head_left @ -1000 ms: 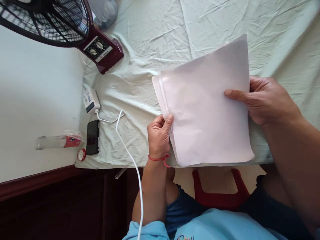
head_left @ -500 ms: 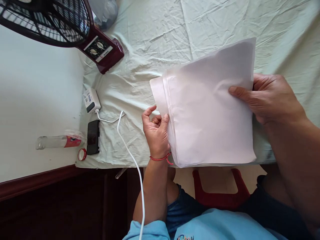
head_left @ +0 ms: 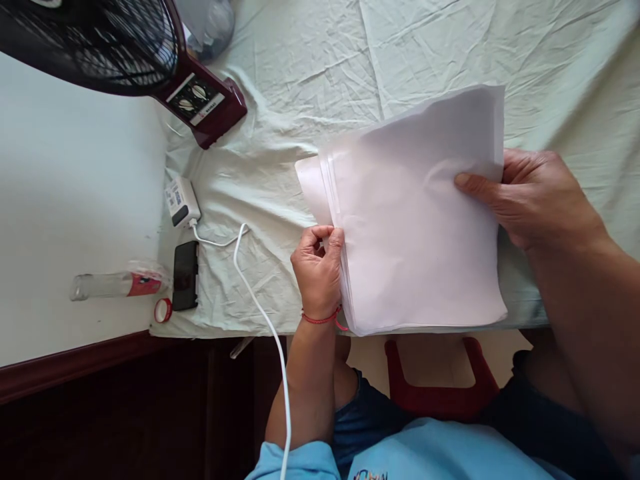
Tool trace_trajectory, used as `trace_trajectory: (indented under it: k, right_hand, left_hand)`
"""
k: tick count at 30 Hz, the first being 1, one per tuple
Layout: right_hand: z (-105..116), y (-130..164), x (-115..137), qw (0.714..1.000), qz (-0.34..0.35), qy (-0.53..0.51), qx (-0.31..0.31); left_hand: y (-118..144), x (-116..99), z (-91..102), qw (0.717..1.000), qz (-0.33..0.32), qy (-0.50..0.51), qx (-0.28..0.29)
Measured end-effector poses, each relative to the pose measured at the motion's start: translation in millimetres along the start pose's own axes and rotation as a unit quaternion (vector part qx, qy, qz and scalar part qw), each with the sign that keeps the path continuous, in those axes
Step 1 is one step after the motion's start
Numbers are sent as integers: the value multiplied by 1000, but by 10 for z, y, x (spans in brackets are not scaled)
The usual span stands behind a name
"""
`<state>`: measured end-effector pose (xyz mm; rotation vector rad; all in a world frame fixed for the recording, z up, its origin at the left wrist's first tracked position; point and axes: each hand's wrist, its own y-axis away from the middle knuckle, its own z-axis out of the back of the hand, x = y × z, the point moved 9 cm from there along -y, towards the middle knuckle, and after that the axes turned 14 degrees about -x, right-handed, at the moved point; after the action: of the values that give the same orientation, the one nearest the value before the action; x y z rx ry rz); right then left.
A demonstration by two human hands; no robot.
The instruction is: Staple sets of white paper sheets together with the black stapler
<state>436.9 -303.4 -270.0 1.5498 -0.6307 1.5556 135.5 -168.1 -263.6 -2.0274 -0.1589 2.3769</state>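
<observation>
Pale pink sheets (head_left: 415,227), thin and slightly translucent, form a loose stack with fanned left edges, lying on the near edge of the cloth (head_left: 310,73). The left hand (head_left: 319,272) pinches the stack's left edge between thumb and fingers. The right hand (head_left: 535,195) grips the right edge, thumb on top. Farther left: cable (head_left: 260,313), phone (head_left: 185,275), charger (head_left: 181,201), fan (head_left: 150,60).

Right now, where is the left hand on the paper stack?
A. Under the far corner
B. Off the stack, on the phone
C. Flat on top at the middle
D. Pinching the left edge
D: the left hand pinches the left edge of the paper stack, while the right hand grips the opposite side.
</observation>
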Motion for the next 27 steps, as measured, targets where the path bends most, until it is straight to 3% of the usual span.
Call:
trace_trajectory:
  k: [6,13,27]
  right_hand:
    - [-3,6,117,999,23,-15,-24]
    - [59,-39,111,998,30,-10,-57]
    - [111,-82,95,996,41,23,-77]
  left_hand:
    - [-21,-7,16,1000,0,-2,-14]
    - [-5,-13,26,999,6,43,-19]
    - [-8,-9,20,999,9,35,-18]
